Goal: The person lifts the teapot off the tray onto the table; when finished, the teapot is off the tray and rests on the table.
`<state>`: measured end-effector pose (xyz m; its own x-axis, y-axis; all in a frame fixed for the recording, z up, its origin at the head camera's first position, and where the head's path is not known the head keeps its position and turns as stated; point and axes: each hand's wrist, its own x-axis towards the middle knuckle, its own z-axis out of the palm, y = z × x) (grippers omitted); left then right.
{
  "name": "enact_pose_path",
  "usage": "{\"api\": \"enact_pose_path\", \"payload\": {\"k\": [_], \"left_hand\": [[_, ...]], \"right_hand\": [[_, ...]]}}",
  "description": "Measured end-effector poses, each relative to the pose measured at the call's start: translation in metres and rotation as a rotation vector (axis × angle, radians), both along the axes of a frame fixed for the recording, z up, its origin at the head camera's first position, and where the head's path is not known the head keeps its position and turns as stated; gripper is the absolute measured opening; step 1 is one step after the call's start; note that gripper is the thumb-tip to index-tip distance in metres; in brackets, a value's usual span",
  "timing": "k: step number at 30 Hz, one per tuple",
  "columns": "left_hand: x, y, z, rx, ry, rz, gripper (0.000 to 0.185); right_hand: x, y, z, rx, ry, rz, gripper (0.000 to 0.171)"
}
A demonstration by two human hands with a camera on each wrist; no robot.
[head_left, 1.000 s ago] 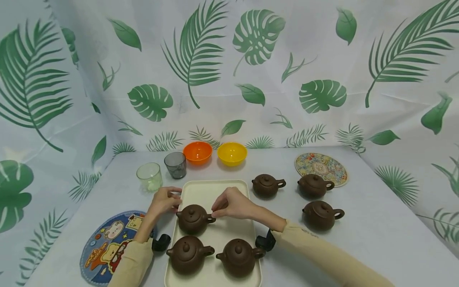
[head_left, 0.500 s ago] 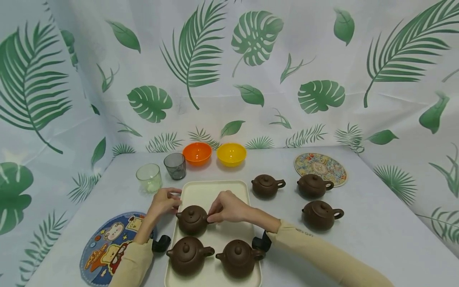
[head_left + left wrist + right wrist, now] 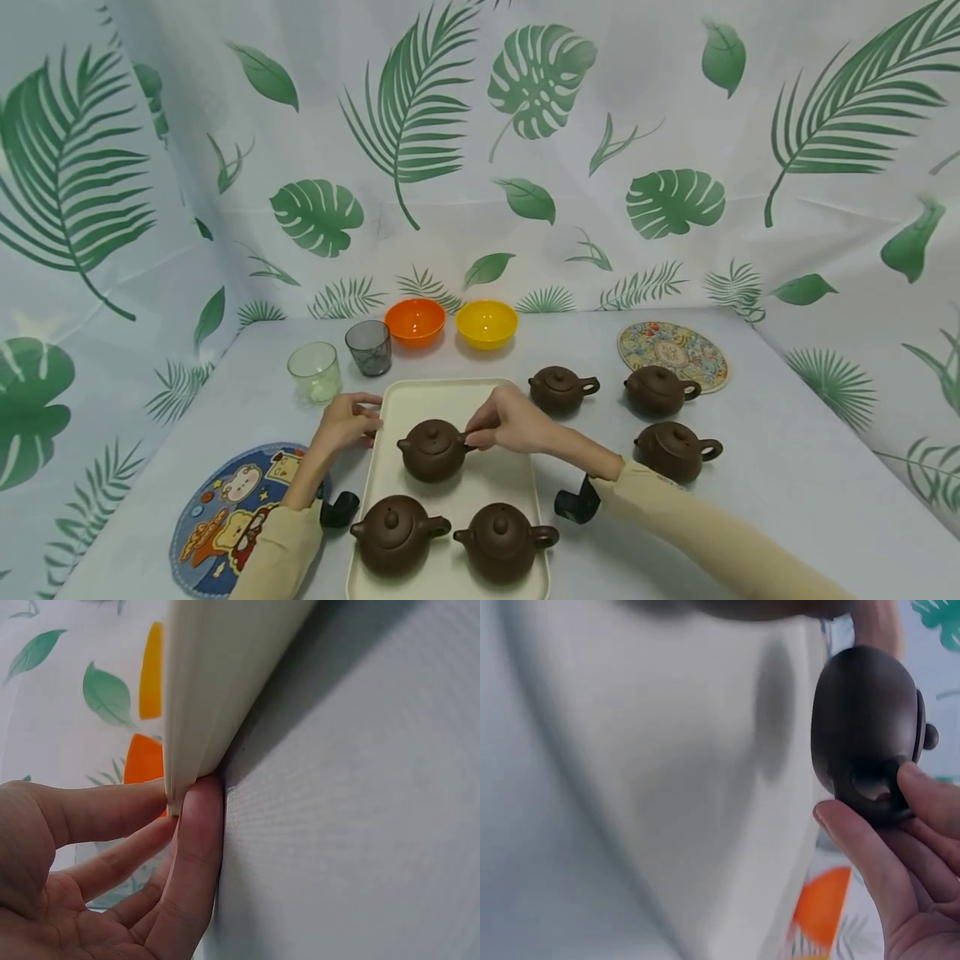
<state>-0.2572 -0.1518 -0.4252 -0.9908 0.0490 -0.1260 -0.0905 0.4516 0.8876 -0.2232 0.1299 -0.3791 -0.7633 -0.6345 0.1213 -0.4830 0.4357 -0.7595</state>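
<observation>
The right hand point(image 3: 512, 419) is pinching the handle of a brown teapot point(image 3: 433, 450) that is sitting in the upper half of the cream tray point(image 3: 420, 398), its fingers point(image 3: 922, 795) curling round the small loop as the right wrist view is showing. The pot is lying to the left of that grip, so the hand is coming at it from the pot's right side; the pot's long axis is running left to right across the tray, spout pointing left toward the other hand and handle pointing right into the pinch. The right hand is plainly the nearer one, being on the pot itself, while the left hand point(image 3: 347, 422) is staying clear of the pot and is gripping the tray's left rim, with the rim point(image 3: 187, 750) being nipped between thumb and fingers point(image 3: 196, 847) in the left wrist view. Whether the pot is resting on the tray or just lifted I cannot tell. Two more teapots point(image 3: 396, 533) point(image 3: 504, 539) are standing side by side at the tray's near end, both handles to the right, just below the held pot and apart from it. The tray is lying on the grey bench point(image 3: 787, 467)
</observation>
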Motion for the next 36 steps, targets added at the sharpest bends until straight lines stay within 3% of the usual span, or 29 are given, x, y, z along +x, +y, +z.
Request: {"api": "enact_pose_path", "payload": {"k": [8, 17, 22, 28, 36], "left_hand": [[0.001, 0.001, 0.005, 0.016, -0.017, -0.008, 0.039], [0.002, 0.001, 0.006, 0.008, -0.015, -0.004, 0.039], [0.002, 0.001, 0.006, -0.002, -0.013, 0.001, 0.039], [0.003, 0.002, 0.006, -0.003, -0.012, 0.0, 0.038], [0.003, 0.002, 0.004, -0.002, -0.02, 0.002, 0.039]], "right_hand": [[0.001, 0.06, 0.013, 0.003, 0.015, -0.047, 0.011], [0.013, 0.114, 0.001, 0.017, 0.033, -0.097, 0.012], [0.017, 0.133, -0.002, 0.033, 0.061, -0.135, 0.011], [0.02, 0.148, -0.003, 0.021, 0.015, -0.186, 0.014], [0.018, 0.153, -0.005, 0.039, 0.015, -0.184, 0.012]]}}
